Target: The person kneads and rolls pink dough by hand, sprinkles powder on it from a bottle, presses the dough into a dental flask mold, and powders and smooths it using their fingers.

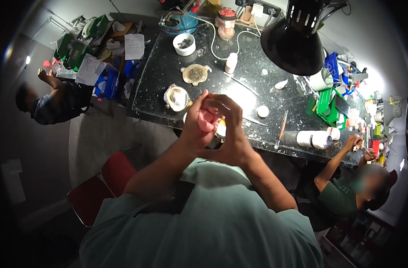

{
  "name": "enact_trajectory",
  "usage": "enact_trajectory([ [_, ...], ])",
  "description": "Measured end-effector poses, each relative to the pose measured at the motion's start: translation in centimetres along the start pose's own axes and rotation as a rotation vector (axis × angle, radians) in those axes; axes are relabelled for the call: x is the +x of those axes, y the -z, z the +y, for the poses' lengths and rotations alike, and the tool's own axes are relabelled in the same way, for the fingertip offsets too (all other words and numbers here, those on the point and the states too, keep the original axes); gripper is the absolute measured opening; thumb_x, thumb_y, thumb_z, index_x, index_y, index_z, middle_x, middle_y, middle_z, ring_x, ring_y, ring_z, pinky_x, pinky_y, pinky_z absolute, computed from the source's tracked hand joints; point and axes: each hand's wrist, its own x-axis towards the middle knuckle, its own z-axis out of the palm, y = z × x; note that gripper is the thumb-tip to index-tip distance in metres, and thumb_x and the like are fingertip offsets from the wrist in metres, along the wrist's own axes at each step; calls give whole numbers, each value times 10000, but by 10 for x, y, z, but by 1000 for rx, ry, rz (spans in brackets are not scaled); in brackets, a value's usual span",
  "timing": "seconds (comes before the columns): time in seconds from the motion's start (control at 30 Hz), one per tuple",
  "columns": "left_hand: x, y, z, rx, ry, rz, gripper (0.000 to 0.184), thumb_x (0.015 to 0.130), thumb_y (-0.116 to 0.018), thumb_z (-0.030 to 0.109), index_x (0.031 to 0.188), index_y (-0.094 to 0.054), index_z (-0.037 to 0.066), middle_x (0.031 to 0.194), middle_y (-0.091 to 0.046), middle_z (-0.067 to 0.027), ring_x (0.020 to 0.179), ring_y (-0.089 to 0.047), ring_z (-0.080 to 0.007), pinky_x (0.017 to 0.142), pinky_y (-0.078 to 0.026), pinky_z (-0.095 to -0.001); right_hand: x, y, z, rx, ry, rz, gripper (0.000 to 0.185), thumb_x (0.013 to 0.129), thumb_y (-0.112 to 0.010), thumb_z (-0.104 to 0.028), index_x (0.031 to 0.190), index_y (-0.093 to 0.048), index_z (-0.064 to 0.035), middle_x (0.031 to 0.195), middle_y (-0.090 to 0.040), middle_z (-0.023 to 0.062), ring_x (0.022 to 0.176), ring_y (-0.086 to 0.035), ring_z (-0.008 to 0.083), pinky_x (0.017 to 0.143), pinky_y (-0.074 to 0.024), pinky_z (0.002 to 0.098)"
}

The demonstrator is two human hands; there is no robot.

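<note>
Cupping smooth pink lump (205, 121) in L hand (196, 129), fingers curled; R hand (234, 129) arched half-open, contact unclear.

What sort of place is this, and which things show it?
Probably a dental laboratory or casting workshop: what looks like a mould with white material inside sits on a spattered black workbench, and the left hand holds a pink, putty-like lump.
</note>
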Motion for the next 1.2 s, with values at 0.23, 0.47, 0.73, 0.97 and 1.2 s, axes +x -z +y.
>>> enact_trajectory([
  [0.23,-25,-72,-48,687,-255,-42,803,1103,-303,551,1636,-114,-19,1712,-162,-134,1588,-144,-229,1278,-157,-386,44,-10,14,27,-49,134,1020,867,-684,-444,1604,-199,68,1657,-216,308,1585,-137,406,1272,-70,551],
  [0.47,-15,-37,-40,503,-291,-81,764,1085,-365,506,1635,-154,19,1661,-248,-108,1505,-255,-209,1230,-206,-366,24,-44,-1,330,130,-198,1274,825,-641,-766,1645,-36,-1,1723,-12,212,1605,-54,349,1272,-123,488],
  [0.73,2,25,8,160,-360,-195,710,1085,-350,500,1630,-204,69,1577,-364,-80,1335,-398,-165,1122,-313,-333,56,-66,16,465,93,-106,813,975,-528,-79,1648,-79,5,1737,-26,192,1603,-92,289,1267,-152,410],
  [0.97,19,-42,70,885,-525,128,953,1004,-171,754,1666,48,104,1733,-134,-96,1602,-61,-235,1284,-12,-463,61,-74,29,208,77,-59,835,912,-656,-140,1598,-221,51,1609,-351,293,1518,-332,399,1240,-245,450],
  [1.2,18,23,70,324,-578,-93,812,1020,-254,694,1650,-226,183,1707,-221,-109,1567,-231,-311,1243,-228,-495,104,-99,33,84,24,-135,708,1042,-503,-321,1632,-229,-42,1501,-488,206,1506,-340,303,1260,-145,455],
])
